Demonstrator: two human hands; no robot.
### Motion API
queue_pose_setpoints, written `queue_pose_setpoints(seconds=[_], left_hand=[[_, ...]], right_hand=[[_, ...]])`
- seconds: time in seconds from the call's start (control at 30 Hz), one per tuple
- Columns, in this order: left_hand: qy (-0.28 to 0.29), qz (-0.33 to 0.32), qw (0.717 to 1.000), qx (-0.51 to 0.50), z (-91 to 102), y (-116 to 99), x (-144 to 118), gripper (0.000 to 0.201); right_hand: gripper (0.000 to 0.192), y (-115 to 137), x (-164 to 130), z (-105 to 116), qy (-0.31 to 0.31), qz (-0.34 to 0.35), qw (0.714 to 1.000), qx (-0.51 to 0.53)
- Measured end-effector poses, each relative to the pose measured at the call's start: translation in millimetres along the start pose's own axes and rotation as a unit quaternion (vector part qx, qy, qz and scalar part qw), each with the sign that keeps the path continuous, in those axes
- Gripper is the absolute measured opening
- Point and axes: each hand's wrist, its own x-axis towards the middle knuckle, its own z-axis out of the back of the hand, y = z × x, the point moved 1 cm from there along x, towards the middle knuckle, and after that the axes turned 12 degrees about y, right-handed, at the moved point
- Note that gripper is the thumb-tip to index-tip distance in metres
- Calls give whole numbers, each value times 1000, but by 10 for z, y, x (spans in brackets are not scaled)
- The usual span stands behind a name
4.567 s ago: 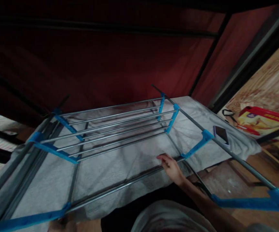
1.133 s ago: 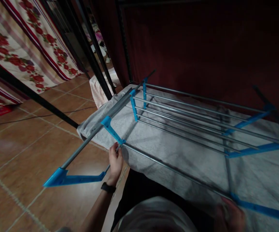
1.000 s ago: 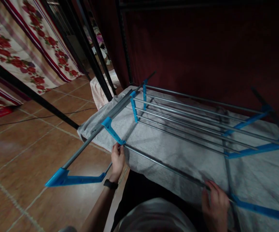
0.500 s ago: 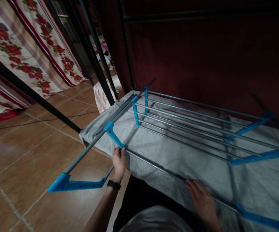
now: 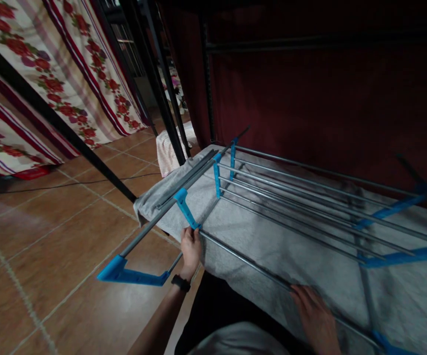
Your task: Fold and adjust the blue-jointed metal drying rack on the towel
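A drying rack (image 5: 272, 185) made of grey metal rods and blue plastic brackets rests on a grey cloth. My left hand (image 5: 191, 249) grips the near rod at its left end, with the fingertips beside a blue bracket (image 5: 187, 209). Farther right along the same metal rod (image 5: 248, 263), my right hand (image 5: 314, 315) is closed over it; the thumb is hidden. At the lower left, another blue bracket (image 5: 132, 276) sticks out past the cloth, over the floor.
The grey cloth (image 5: 250, 231) covers a low platform in front of a dark red curtain (image 5: 309, 108). Black metal posts (image 5: 163, 98) stand at the left. Beyond the tiled floor (image 5: 69, 236) hangs a flowered curtain (image 5: 65, 88). A thin cable crosses the tiles.
The whole view has shifted a little, so the rack and both hands sit slightly farther right. Both hands keep their places on the rod.
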Motion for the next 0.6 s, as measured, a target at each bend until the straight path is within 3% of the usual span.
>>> queue_pose_setpoints(seconds=[0.2, 0.27, 0.43, 0.5, 0.6], left_hand=[[-12, -53, 998, -23, 57, -40, -472, 48], [27, -72, 997, -8, 120, 56, -722, 43], [252, -100, 962, 21, 363, 644, -1295, 31], [257, -79, 963, 33, 498, 937, -1412, 31], [199, -9, 977, 70, 734, 1294, -1366, 29]], right_hand=[[35, -73, 2, -17, -30, 80, 992, -90], [37, -89, 13, -22, -45, 93, 989, -104], [39, -111, 52, -31, -62, 117, 986, -98], [39, -101, 74, -35, -62, 112, 989, -74], [36, -67, 113, -37, -60, 85, 994, -40]])
